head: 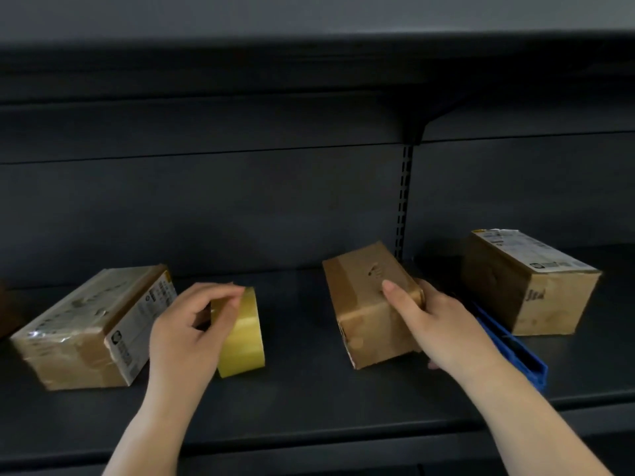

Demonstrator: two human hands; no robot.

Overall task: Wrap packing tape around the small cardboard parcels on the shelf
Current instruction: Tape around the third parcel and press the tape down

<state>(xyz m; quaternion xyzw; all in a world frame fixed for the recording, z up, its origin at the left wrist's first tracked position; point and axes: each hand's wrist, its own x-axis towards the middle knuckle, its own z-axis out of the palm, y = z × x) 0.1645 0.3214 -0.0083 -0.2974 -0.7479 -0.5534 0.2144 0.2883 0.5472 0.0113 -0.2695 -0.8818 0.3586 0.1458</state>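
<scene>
The small brown cardboard parcel (371,304) lies mid-shelf, my right hand (443,324) gripping its right end, thumb on top. My left hand (185,331) pinches the yellowish roll of packing tape (244,338) standing on the dark metal shelf (309,400). Two labelled cardboard boxes (89,328) (529,280) flank us.

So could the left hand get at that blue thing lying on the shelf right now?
Probably not easily. The left hand is gripping the yellow tape roll, and the blue tool lies far to the right, behind the right hand and the middle parcel that hand holds. The right hand sits closer.
</scene>
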